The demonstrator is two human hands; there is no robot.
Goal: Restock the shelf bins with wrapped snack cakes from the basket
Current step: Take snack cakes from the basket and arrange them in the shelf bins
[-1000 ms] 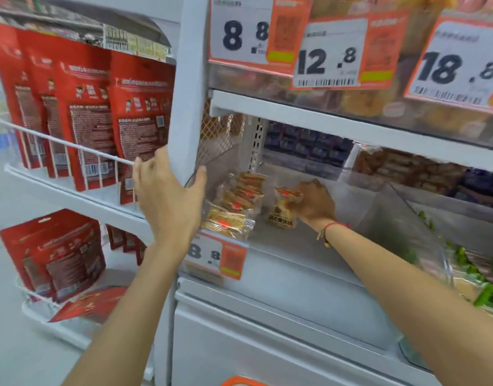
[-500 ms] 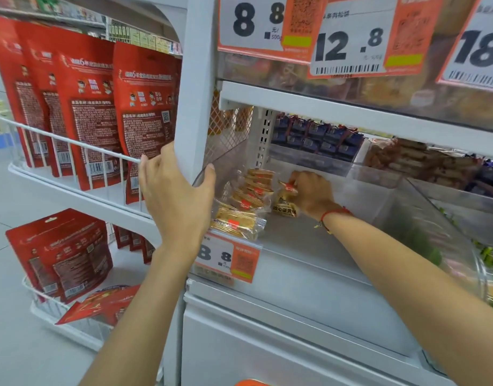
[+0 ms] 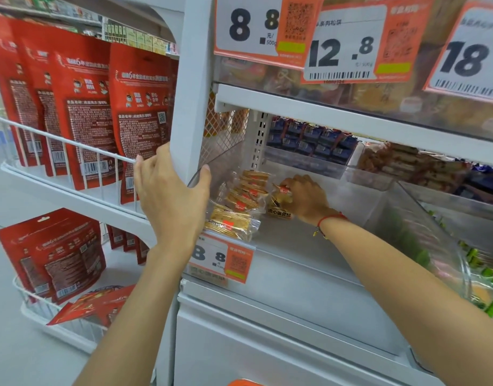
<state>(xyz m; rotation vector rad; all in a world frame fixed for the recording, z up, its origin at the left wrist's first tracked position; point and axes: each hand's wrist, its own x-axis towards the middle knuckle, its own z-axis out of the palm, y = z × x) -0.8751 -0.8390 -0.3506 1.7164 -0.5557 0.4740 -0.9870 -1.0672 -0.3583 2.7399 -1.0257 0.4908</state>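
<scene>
Right hand [image 3: 305, 197] deep in the clear plastic shelf bin [image 3: 423, 207], grip closed on a clear-wrapped golden snack cake [image 3: 280, 203], which stands roughly upright, long axis near vertical, printed label low, though fingers hide its top. Beside it, a row of matching wrapped cakes [image 3: 241, 203] runs front to back. Left hand [image 3: 171, 200] clasps the white shelf upright [image 3: 191, 87]
</scene>
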